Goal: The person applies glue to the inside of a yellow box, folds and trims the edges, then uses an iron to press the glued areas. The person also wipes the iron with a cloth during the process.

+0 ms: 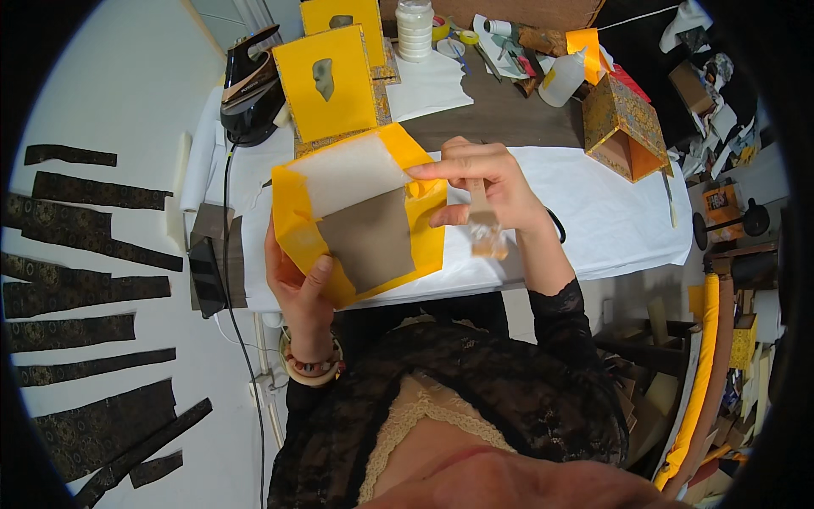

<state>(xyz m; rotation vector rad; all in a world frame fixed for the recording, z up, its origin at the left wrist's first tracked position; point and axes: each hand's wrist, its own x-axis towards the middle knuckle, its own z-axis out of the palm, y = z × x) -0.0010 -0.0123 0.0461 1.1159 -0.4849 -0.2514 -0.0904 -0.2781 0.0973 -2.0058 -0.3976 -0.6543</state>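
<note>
My left hand (303, 288) grips the lower left of a yellow cloth-edged board (430, 246), thumb on top and fingers underneath. Its upward face shows a bare grey-brown area (370, 242) and a white padded-looking strip (352, 176) across the far part. The yellow cloth is folded over the rims, with a wrinkled bit at the right corner. My right hand (500, 182) has its index fingertip against that corner. Between its fingers hangs a small flat brush (487, 237), bristle end toward me, blurred, with whitish stuff on it.
Yellow panels with dark oval cutouts (325, 82) stand behind, beside a black iron (252, 93). A white jar (415, 32), squeeze bottle (563, 78) and patterned box (626, 127) line the far side. White paper (610, 220) covers the table. Dark patterned strips (93, 288) hang left.
</note>
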